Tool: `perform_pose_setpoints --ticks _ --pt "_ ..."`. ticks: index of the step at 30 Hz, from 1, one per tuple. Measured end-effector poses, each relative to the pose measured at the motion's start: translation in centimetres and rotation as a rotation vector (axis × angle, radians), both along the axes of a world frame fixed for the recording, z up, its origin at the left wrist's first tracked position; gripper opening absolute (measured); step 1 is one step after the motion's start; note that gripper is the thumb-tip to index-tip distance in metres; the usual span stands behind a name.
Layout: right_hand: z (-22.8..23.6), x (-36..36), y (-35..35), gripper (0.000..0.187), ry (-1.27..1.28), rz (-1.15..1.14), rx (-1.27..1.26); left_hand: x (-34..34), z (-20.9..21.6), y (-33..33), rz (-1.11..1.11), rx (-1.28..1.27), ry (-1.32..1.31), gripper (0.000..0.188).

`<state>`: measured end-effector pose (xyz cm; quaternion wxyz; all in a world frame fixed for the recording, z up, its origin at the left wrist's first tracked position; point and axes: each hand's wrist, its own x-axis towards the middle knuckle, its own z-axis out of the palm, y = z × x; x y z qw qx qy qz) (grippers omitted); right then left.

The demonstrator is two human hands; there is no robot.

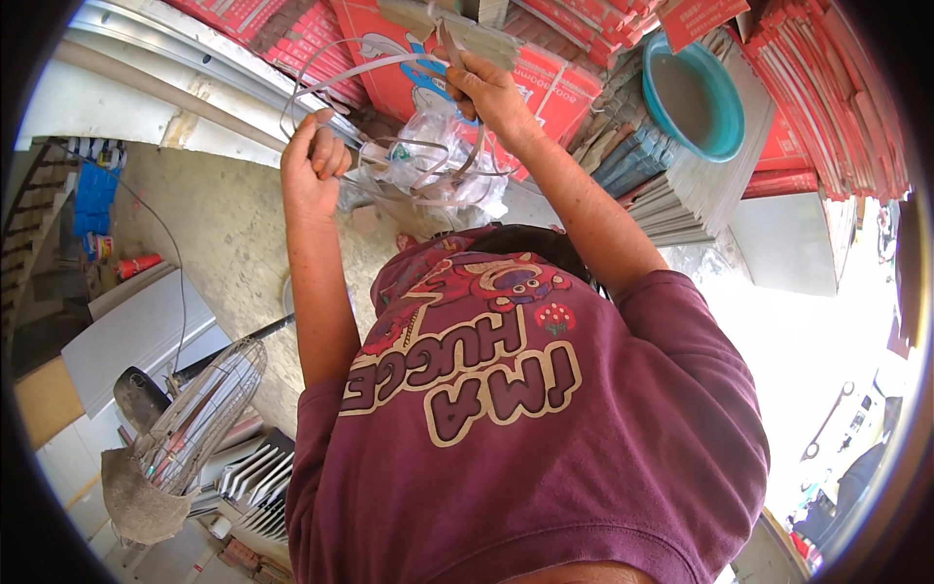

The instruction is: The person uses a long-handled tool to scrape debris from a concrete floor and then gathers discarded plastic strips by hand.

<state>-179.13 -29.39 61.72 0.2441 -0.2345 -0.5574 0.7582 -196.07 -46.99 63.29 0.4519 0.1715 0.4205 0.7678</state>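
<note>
A pale plastic packing strap (375, 65) loops loosely between my two hands. My left hand (316, 161) is closed around one part of it, fingers curled in. My right hand (486, 95), farther forward and to the right, grips another part near its fingertips. More coils of strap hang below the hands, over a crumpled clear plastic bag (428, 161). Behind the strap stands a red cardboard box (559, 83) with a blue and white picture on it.
A teal basin (735, 131) of murky water rests on stacked tiles (696, 195) at the right. Red cartons (837, 97) line the far side. To my left are a standing fan (209, 419), pale panels (146, 336) and a long white ledge (146, 107).
</note>
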Motion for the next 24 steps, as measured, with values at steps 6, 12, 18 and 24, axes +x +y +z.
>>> perform_pose_setpoints --ticks 6,12,18,24 --pt "0.2 1.0 1.0 0.029 -0.07 0.027 0.065 -2.1 1.2 -1.6 -0.065 0.289 -0.306 0.022" --pt "-1.2 1.3 1.0 0.027 -0.001 0.061 0.108 -3.6 1.1 -2.5 0.11 0.471 -0.539 0.019" --pt "-2.0 0.6 -1.0 0.029 -0.011 0.137 0.17 -3.9 -0.4 -1.4 0.277 0.196 -0.425 0.013" --pt "-2.4 0.3 -3.0 0.028 -0.101 0.155 0.414 -0.4 -1.5 1.4 0.139 -0.002 -0.285 0.017"
